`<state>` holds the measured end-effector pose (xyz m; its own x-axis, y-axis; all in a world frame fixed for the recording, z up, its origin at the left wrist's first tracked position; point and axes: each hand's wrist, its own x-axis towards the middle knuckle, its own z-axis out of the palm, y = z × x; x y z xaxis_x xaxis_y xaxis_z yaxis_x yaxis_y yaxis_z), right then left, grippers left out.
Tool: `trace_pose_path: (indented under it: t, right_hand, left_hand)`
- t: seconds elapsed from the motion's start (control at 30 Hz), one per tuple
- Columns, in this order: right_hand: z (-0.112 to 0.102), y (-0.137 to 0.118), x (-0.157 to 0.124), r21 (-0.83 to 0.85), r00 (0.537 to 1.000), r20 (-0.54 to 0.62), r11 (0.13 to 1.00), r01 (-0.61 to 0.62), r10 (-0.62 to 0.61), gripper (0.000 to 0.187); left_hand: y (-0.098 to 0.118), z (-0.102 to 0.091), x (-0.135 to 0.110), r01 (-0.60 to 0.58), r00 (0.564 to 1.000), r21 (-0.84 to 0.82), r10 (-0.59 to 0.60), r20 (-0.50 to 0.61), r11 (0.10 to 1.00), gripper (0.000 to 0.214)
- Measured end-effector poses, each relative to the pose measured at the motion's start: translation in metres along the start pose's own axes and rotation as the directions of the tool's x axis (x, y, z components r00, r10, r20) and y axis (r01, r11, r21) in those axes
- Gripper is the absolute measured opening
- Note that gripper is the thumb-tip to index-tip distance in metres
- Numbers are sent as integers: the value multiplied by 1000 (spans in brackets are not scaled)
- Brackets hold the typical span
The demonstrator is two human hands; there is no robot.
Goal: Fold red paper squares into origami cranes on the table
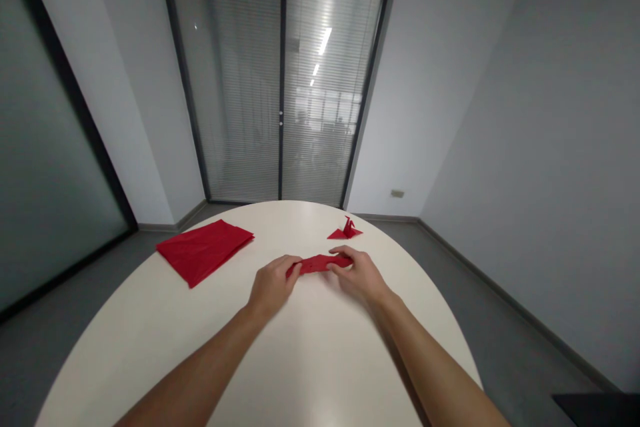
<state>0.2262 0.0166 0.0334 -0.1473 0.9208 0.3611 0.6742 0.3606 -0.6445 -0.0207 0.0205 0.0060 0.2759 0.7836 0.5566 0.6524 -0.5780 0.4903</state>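
A narrow folded piece of red paper [319,263] lies on the round white table [300,360] between my two hands. My left hand [271,284] pinches its left end with curled fingers. My right hand [359,275] presses down on its right end, fingers bent over the paper. A small finished red paper crane [346,231] stands on the table just beyond my right hand. A stack of flat red paper sheets [204,249] lies to the far left of my left hand.
The table's rounded far edge [300,203] faces a glass double door with blinds [281,80]. Grey floor surrounds the table on both sides. A dark object corner [595,407] shows at the bottom right.
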Motion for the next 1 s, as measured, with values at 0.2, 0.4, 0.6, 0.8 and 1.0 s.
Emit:
trace_pose_path:
  t: [0.2, 0.4, 0.6, 0.8, 1.0]
  right_hand:
    - [8, 10, 9, 590, 974, -109, 801, -99, 200, 60]
    - [24, 37, 7, 402, 959, -44, 884, -239, 279, 57]
    - [23, 43, 7, -138, 983, -56, 974, -180, 174, 41]
    - [31, 7, 0, -270, 988, 70, 951, 154, -140, 41]
    - [48, -8, -15, -231, 902, 418, 948, 219, -107, 64]
  left_hand:
    - [2, 11, 2, 232, 969, -286, -247, -17, 930, 24]
    - [5, 15, 0, 274, 952, -181, -240, 188, 944, 30]
    - [4, 11, -2, -13, 979, 111, -10, 204, 994, 27]
    - [-1, 16, -3, -152, 951, 104, 117, 285, 983, 42]
    - [-2, 17, -4, -126, 933, 132, 72, 352, 983, 49]
